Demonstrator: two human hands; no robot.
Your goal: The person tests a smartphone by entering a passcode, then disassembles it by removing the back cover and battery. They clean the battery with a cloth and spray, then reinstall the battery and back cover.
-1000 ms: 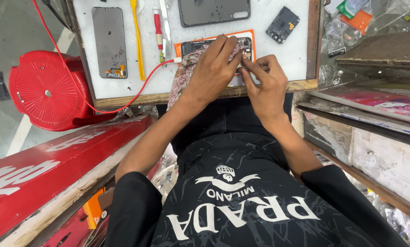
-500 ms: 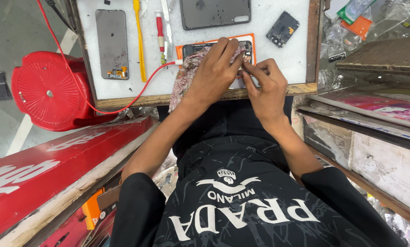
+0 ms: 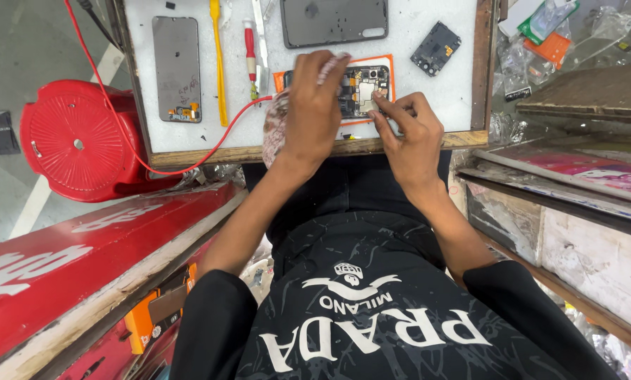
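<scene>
I am pressing my left hand [image 3: 314, 112] flat on the opened phone [image 3: 363, 90], which is lying on an orange mat [image 3: 386, 70] at the near edge of the white work board [image 3: 428, 98]. My right hand [image 3: 414, 141] is pinching at the phone's near right corner with closed fingertips; I cannot tell if something is between them. A red screwdriver [image 3: 248, 49] and a yellow pry tool [image 3: 218, 60] are lying to the left, a dark back cover [image 3: 333, 21] farther.

Phone repair stall. White counter [image 3: 428, 119] holds an opened phone [image 3: 363, 90] at 12 o'clock, back covers [image 3: 177, 69], loose circuit board [image 3: 435, 48], screwdriver [image 3: 249, 49]. Red stool [image 3: 76, 141] at 10 o'clock.
</scene>
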